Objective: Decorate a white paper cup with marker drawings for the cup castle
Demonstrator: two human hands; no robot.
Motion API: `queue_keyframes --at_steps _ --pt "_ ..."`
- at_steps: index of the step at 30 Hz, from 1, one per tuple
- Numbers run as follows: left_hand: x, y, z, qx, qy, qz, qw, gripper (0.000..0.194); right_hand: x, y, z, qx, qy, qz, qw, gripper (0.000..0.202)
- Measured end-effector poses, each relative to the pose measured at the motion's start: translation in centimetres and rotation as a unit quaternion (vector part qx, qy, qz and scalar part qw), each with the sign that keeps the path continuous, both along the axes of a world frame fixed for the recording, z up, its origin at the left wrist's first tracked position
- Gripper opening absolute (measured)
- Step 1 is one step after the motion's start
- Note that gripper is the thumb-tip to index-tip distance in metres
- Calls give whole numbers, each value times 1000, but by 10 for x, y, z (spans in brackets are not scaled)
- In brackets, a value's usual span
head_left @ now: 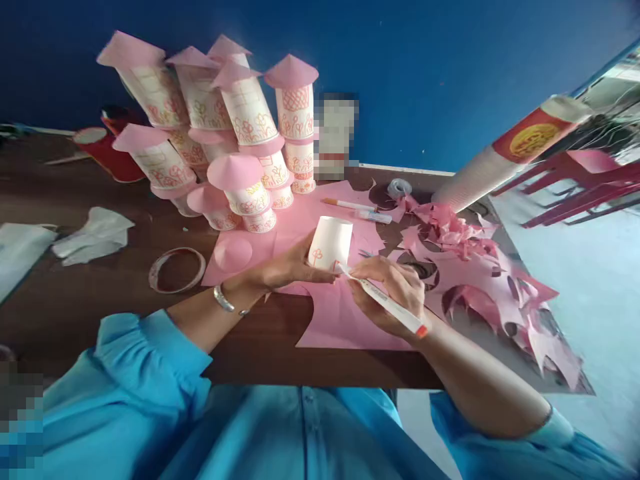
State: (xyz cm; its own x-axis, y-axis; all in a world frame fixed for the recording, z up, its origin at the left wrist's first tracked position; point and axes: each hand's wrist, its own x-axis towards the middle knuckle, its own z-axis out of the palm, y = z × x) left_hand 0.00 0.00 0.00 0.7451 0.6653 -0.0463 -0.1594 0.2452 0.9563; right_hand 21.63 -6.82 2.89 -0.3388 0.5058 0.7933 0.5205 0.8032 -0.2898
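A white paper cup [332, 239] is held tilted above the pink paper by my left hand [300, 261], whose fingers wrap its left side and lower edge. One small orange-red flower is drawn on the cup near my thumb. My right hand [393, 290] grips a white marker pen [390, 307] with an orange-red end. The pen's tip meets the cup's lower right, where a short orange-red mark shows. Beneath both hands lie sheets of pink paper [330, 327]. Another marker with an orange cap [343, 203] and a blue-and-white one [373, 217] rest just beyond the cup.
Several decorated paper-cup towers [250, 120] with pink cone roofs stand at the back left. Pink paper scraps [480, 280] cover the right side. A tape roll [177, 270] and crumpled white paper [93, 237] lie left. A tall white roll [500, 157] leans back right.
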Motion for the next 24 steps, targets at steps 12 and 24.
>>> queue_keyframes --at_steps 12,24 --pt "1 0 1 4 8 1 1000 72 3 -1 -2 -4 1 -5 1000 11" --pt "1 -1 4 0 21 3 1000 66 2 0 -3 4 -1 -2 1000 13"
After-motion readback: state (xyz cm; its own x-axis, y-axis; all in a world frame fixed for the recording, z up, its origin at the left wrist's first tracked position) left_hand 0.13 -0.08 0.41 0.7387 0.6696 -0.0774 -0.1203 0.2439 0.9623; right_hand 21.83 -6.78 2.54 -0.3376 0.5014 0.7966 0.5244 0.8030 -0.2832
